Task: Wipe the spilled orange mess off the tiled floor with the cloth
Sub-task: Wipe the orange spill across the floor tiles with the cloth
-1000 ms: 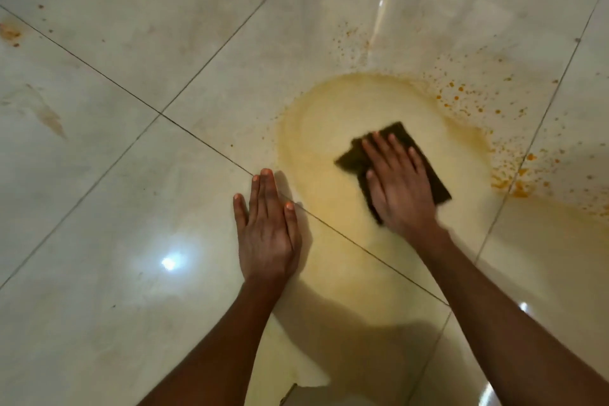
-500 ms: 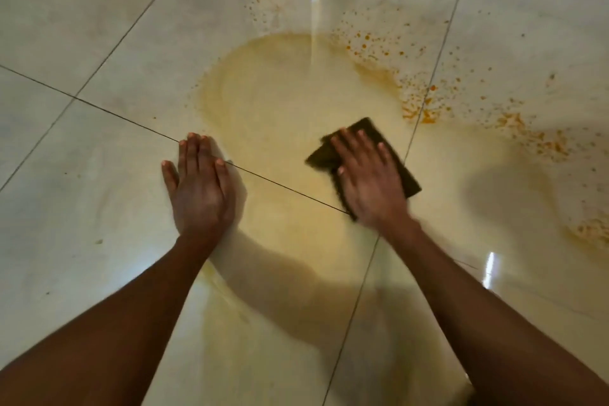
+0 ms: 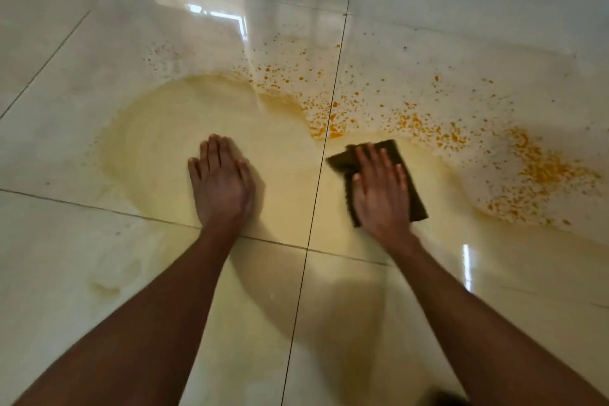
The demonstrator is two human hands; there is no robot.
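Orange spill (image 3: 428,128) on tiled floor (image 3: 66,43) | right hand (image 3: 379,194) flat, pressing brown cloth (image 3: 413,198) | left hand (image 3: 222,181) spread, bracing | risk: saturated cloth smears residue.

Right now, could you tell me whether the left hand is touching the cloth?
Apart. The head view shows the left hand flat on bare floor, with a grout line between it and the cloth under the right hand.

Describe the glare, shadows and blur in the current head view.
Head view: glossy tiled floor mirrors a bright window at top centre and a small glint at right; soft arm shadows fall on the yellowish smear near the bottom; right hand and cloth are slightly motion-blurred, left hand sharper; orange specks stay readable; grout lines bow from the wide lens.
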